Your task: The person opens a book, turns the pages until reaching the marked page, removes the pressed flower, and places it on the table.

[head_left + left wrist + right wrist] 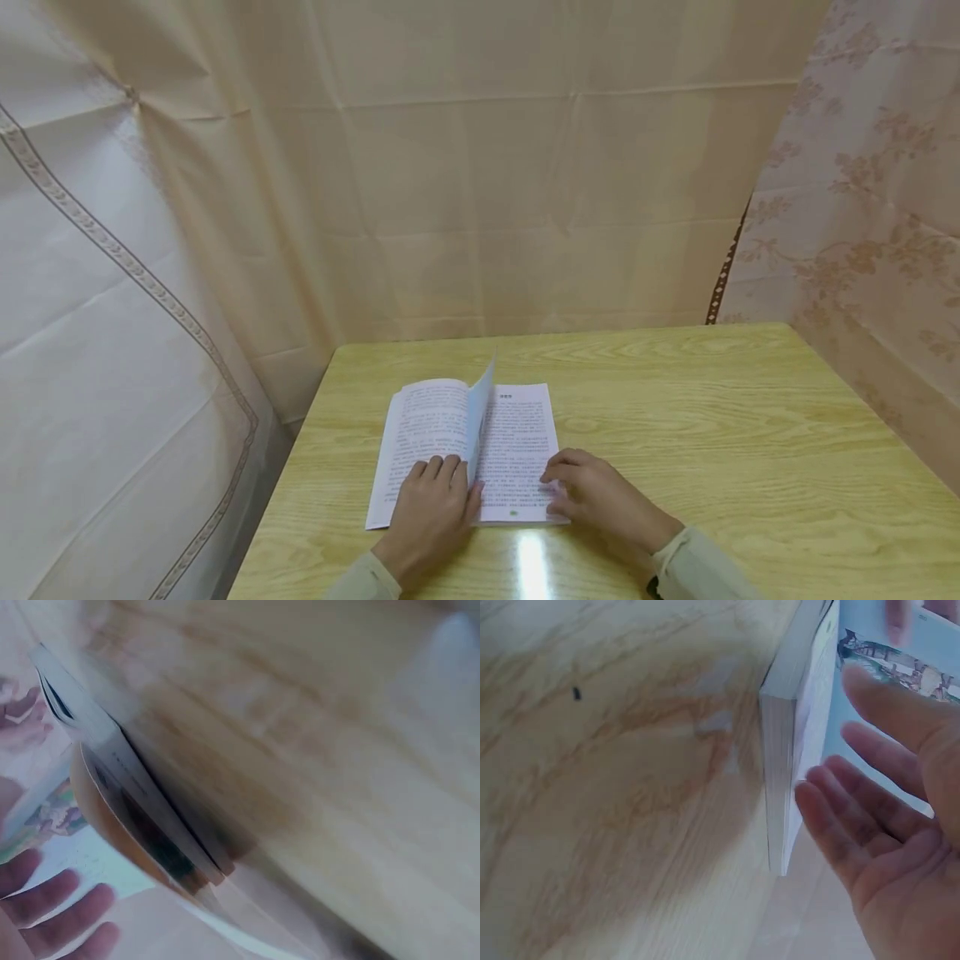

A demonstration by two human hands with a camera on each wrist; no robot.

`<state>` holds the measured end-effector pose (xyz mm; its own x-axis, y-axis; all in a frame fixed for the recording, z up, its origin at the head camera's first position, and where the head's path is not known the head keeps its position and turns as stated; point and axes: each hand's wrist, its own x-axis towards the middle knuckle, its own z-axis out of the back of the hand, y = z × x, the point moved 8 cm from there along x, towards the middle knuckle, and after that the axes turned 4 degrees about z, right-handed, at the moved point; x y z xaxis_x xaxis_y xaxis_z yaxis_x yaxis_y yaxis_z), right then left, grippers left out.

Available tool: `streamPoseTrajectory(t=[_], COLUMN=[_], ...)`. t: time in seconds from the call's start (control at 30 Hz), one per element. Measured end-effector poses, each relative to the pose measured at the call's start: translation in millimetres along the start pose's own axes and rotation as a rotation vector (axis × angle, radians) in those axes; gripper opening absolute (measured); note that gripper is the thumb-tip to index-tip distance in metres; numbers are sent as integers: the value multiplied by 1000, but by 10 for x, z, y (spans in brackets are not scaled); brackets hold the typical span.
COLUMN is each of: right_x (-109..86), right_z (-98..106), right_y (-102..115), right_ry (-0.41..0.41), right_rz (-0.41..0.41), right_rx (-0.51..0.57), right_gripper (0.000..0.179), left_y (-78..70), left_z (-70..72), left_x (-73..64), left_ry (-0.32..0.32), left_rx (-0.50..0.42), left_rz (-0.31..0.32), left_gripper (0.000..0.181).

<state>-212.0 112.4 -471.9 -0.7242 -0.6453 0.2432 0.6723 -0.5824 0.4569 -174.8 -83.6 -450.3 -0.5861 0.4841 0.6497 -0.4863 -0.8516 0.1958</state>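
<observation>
An open book lies on the wooden table, printed text on both sides. One page stands up between its halves, and a coloured picture shows on that page in the right wrist view. My left hand rests over the bottom of the left-hand pages, its thumb by the foot of the raised page. In the left wrist view its fingers are spread. My right hand is at the lower right corner of the book, holding nothing. Its fingers are loosely bent beside the page edges.
The wooden table extends to the right of the book and behind it. A beige curtain hangs along the back edge. Pale patterned cloth hangs at the right, and white cloth with a decorated band at the left.
</observation>
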Motion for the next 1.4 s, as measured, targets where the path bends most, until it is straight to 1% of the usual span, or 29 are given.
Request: streamPoseTrajectory(t=[0.1,0.17,0.23,0.33,0.43,0.53,0.6,0.7,0.77,0.83,0.87,0.97,1.1,1.4], right_x=[-17,-24,-26,-23,-21,-27,-31,-31,-32,-33,-33,-35,-39,-55], right_z=[-59,-78,-86,-94,-96,-83,-78,-84,-86,-86,-83,-77,-69,-78], right_y=[1,4,7,11,12,25,34,38,40,40,43,52,55,17], right_ry=[53,65,66,67,73,71,69,73,76,79,79,81,95,136], right_rz=[-12,-10,-7,1,4,20,34,35,36,28,29,33,35,9], right_rx=[-26,-39,-49,-58,-54,-55,-60,-68,-72,-71,-71,-72,-64,-30], right_gripper=[30,31,31,32,32,31,30,30,30,30,30,29,27,24], left_y=[42,71,89,97,93,102,116,134,147,159,164,175,162,88], left_z=[90,143,185,242,267,235,192,113,52,-9,-36,-110,-182,-274], left_x=[19,36,50,56,57,64,61,55,42,26,13,-21,-52,-95], left_ry=[-82,-127,-166,-220,-251,-207,-151,-24,59,129,149,202,251,384], left_rx=[-34,-54,-50,-3,61,98,104,99,97,97,98,93,65,-30], left_rz=[3,3,-9,-37,-58,-55,-55,-53,-43,-28,-23,-6,-24,-56], left_gripper=[36,36,35,32,29,30,31,32,23,14,12,16,9,25])
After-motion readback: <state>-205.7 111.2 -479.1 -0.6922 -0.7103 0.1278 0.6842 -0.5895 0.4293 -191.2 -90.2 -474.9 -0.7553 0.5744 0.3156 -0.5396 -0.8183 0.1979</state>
